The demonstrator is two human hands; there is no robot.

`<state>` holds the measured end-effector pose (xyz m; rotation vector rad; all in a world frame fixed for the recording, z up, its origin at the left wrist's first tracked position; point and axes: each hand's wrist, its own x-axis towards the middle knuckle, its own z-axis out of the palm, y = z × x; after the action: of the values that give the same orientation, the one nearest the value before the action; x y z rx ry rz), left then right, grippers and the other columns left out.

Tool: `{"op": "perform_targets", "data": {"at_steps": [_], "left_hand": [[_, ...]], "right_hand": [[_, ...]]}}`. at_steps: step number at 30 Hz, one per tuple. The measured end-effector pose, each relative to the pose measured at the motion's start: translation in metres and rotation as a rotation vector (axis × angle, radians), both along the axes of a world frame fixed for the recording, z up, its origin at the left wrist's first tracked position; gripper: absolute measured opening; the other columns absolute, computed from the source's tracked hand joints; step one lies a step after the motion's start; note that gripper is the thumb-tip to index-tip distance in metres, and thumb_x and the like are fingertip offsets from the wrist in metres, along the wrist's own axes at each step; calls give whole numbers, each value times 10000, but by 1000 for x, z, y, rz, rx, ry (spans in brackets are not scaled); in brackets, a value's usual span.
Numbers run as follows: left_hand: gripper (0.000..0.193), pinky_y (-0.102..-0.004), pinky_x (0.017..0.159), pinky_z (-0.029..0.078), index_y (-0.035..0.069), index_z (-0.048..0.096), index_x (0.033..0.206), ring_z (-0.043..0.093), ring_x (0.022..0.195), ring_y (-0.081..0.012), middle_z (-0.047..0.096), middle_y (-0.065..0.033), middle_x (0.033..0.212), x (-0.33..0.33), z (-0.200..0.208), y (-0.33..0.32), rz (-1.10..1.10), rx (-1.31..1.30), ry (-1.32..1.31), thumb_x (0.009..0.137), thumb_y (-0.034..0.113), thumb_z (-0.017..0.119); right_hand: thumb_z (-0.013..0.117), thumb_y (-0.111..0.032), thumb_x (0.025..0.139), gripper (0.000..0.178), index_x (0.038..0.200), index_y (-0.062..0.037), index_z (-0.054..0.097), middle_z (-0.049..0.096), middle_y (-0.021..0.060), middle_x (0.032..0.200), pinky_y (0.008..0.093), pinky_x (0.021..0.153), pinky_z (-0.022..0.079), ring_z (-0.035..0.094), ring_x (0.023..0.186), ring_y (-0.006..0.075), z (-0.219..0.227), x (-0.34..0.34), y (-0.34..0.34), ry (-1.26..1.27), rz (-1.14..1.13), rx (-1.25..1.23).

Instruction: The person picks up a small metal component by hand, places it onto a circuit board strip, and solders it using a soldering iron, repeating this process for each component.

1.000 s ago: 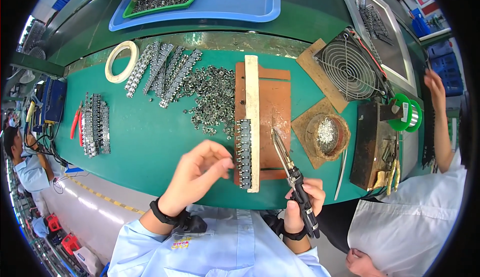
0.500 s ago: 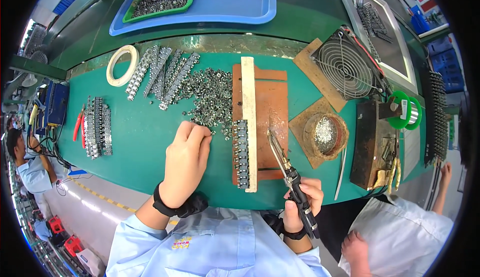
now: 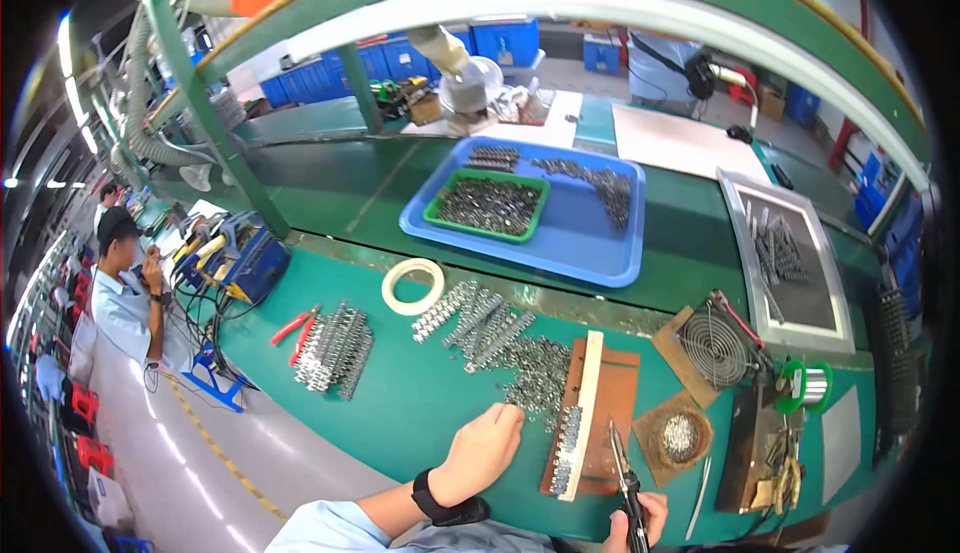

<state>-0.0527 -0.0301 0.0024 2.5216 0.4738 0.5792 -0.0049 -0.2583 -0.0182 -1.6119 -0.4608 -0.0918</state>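
Observation:
My right hand [image 3: 652, 521] grips a black-handled soldering iron [image 3: 627, 475], whose metal tip points away from me over a brown board [image 3: 612, 408]. On that board lies a pale straight bar [image 3: 590, 378], with a row of small dark and silver components [image 3: 566, 443] lined up along its left side. My left hand [image 3: 487, 453] is closed, fingertips pressed together at the near edge of a loose pile of small metal parts [image 3: 540, 378]. Whatever sits between those fingertips is too small to make out.
Strips of parts [image 3: 490, 325], a tape roll [image 3: 413, 287] and red-handled pliers [image 3: 293, 327] lie leftward. To the right are a round pot [image 3: 682, 437], a fan [image 3: 713, 345] and a green solder spool [image 3: 805, 388]. A blue tray [image 3: 590, 253] stands behind; a co-worker [image 3: 125, 288] sits far left.
The view has tilted up and toward the left, so the bench appears lower and more of the room shows. Both hands keep much the same pose; the iron stays in my right hand.

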Motion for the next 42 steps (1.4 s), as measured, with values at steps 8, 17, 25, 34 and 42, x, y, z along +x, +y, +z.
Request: {"op": "perform_targets", "data": {"at_steps": [8, 17, 25, 34, 42], "left_hand": [[125, -346, 571, 466, 41, 533, 902, 558, 674, -294, 531, -120, 792, -8, 0, 7, -20, -124, -75, 782, 56, 564], [107, -275, 661, 475, 21, 561, 918, 593, 771, -167, 579, -68, 847, -25, 8, 0, -261, -822, -3, 830, 81, 550], [93, -237, 762, 454, 5, 569, 912, 579, 832, -138, 597, -58, 895, -19, 7, 1, -185, -1576, 132, 830, 48, 558], [77, -228, 722, 457, 24, 525, 879, 568, 770, -108, 584, -41, 849, -6, 1, -12, -139, -1546, 158, 825, 55, 570], [80, -219, 684, 452, 30, 501, 848, 559, 738, -96, 578, -28, 808, -1, 2, -17, -161, -1555, 176, 821, 50, 574]], "right_hand": [[613, -118, 777, 238, 959, -11, 505, 482, 85, 900, 306, 701, 411, 481, 784, 184, 1, -5, 7, -51, -56, -15], [618, -126, 759, 267, 963, -18, 487, 461, 81, 885, 265, 639, 396, 460, 722, 151, -8, -7, 5, -2, -110, -13], [622, -133, 736, 318, 988, -20, 465, 428, 74, 925, 221, 582, 378, 442, 689, 114, -18, -4, 7, -5, -123, -22], [649, -192, 754, 347, 994, -21, 465, 436, 87, 951, 235, 636, 390, 457, 708, 117, -12, 1, 3, 16, -29, -37], [658, -211, 757, 372, 1008, -19, 461, 436, 102, 957, 225, 602, 396, 469, 658, 106, -19, 2, -3, -16, 12, -73]]}}
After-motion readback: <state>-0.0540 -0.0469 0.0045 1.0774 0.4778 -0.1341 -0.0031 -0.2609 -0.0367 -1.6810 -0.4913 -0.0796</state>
